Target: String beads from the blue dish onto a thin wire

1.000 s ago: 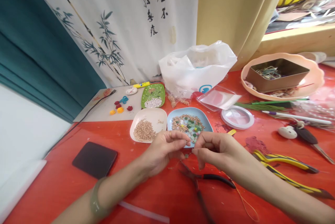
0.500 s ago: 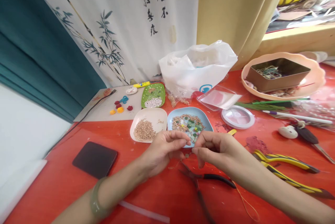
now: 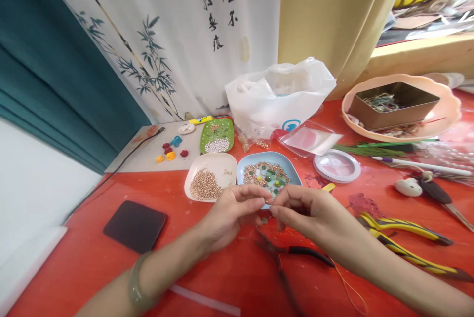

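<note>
My left hand [image 3: 237, 208], a jade-coloured bangle on its wrist, is closed in a pinch on a small gold bead [image 3: 267, 201]. Close against it, my right hand [image 3: 301, 206] pinches too, but what lies between its fingertips is too small to make out. A thin orange thread [image 3: 346, 282] runs on the red table to the right. Just behind both hands sits a blue dish [image 3: 294, 174] of gold, green and pale beads. To its left, gold beads fill part of a cream dish [image 3: 227, 164]. Black-handled pliers [image 3: 309, 254] lie below my hands.
Yellow-and-black pliers [image 3: 411, 228] rest at the right, near a round clear lid [image 3: 336, 165]. A dark phone-like slab [image 3: 135, 226] lies left. Behind stand a green dish [image 3: 228, 134], a white plastic bag [image 3: 277, 99] and a peach basin [image 3: 450, 109] holding a box.
My right hand has moved slightly left, so the fingertips of both hands are now nearly touching. The things on the table stay where they were.
</note>
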A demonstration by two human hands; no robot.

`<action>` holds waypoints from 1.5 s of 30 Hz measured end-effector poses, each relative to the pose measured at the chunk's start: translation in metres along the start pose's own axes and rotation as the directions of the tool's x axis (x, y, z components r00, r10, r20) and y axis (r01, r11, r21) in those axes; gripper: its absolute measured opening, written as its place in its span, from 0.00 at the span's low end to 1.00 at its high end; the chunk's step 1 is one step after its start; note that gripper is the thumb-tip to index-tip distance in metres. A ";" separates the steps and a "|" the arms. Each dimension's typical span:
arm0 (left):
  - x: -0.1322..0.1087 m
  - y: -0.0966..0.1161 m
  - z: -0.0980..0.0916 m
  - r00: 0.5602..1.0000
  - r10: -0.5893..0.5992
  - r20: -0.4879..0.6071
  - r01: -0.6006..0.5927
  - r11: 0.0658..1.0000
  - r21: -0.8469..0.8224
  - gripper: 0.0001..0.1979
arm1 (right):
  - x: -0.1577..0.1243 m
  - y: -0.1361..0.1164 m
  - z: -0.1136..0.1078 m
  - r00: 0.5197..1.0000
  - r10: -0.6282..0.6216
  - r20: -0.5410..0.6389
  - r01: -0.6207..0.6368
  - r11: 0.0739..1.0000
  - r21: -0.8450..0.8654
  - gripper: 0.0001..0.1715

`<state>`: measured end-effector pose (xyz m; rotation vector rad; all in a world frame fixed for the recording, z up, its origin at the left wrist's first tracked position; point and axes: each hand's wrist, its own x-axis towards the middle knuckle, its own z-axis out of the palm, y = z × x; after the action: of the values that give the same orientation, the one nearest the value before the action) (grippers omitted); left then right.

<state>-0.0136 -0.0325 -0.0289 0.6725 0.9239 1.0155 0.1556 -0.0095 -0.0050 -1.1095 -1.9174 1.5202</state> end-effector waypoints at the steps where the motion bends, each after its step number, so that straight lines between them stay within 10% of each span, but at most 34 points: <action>1: 0.000 0.001 -0.001 1.000 0.019 -0.002 -0.019 1.000 0.009 0.08 | 0.001 0.001 0.000 1.000 -0.012 -0.002 0.012 1.000 -0.008 0.09; 11: -0.001 0.009 0.002 0.976 0.218 0.014 -0.215 0.941 0.261 0.05 | 0.001 -0.002 -0.003 0.999 0.013 0.035 -0.014 1.000 0.018 0.09; 16: -0.004 0.029 0.018 0.897 0.425 0.119 -0.432 0.791 0.434 0.04 | -0.002 -0.018 -0.016 0.987 -0.144 -0.070 0.128 0.972 -0.197 0.09; 27: -0.001 0.050 0.049 0.859 0.486 0.158 -0.509 0.843 0.176 0.09 | -0.009 -0.070 -0.042 0.902 -0.334 -0.272 0.282 0.935 -0.215 0.11; 36: 0.015 0.018 0.044 0.914 0.160 0.372 -0.301 0.882 0.361 0.15 | -0.012 -0.087 -0.053 0.806 -0.413 -0.424 0.387 0.910 -0.149 0.12; 45: 0.015 0.010 0.017 0.969 -0.054 0.242 -0.023 0.953 0.302 0.12 | 0.009 -0.063 -0.085 0.688 -0.210 -0.694 0.448 0.876 0.179 0.05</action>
<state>0.0006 -0.0152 -0.0175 1.0248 0.8690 0.7591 0.1948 0.0434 0.0785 -0.9018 -1.2170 0.9996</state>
